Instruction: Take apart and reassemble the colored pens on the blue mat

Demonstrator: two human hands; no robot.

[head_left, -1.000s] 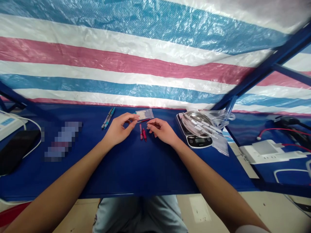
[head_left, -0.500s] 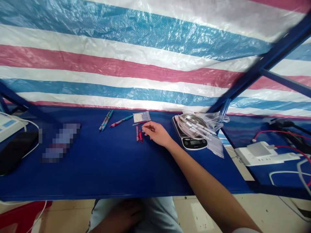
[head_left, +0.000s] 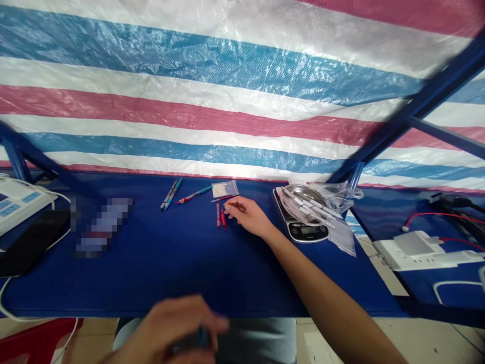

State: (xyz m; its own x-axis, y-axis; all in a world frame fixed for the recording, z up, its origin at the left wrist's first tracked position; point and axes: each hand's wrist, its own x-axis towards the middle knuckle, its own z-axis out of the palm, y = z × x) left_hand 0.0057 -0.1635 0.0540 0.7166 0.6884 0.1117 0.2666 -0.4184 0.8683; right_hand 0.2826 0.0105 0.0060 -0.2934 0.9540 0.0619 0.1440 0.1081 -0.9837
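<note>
My right hand (head_left: 246,215) rests on the blue table with fingers curled and thumb and index close together. What they hold, if anything, cannot be made out. Right by its fingertips lie red pen parts (head_left: 223,219) and a pinkish tube (head_left: 218,215). Just beyond is a small clear zip bag (head_left: 226,189) of pale bits, with a thin red-tipped stick (head_left: 222,199) along its near edge. My left hand (head_left: 178,328), smeared by motion, is over the table's front edge; a dark bluish patch shows between its fingers, too blurred to name.
Blue pens (head_left: 171,194) and a red-and-blue pen (head_left: 194,194) lie at the back. A kitchen scale (head_left: 307,231) carries a metal bowl with white sticks and plastic bags. At left are a black phone (head_left: 36,242) and a white device (head_left: 22,205). A power strip (head_left: 420,252) sits right.
My left hand has risen from my lap to the table's front edge. My right hand stays beside the red pen parts. The whole view has shifted slightly.
</note>
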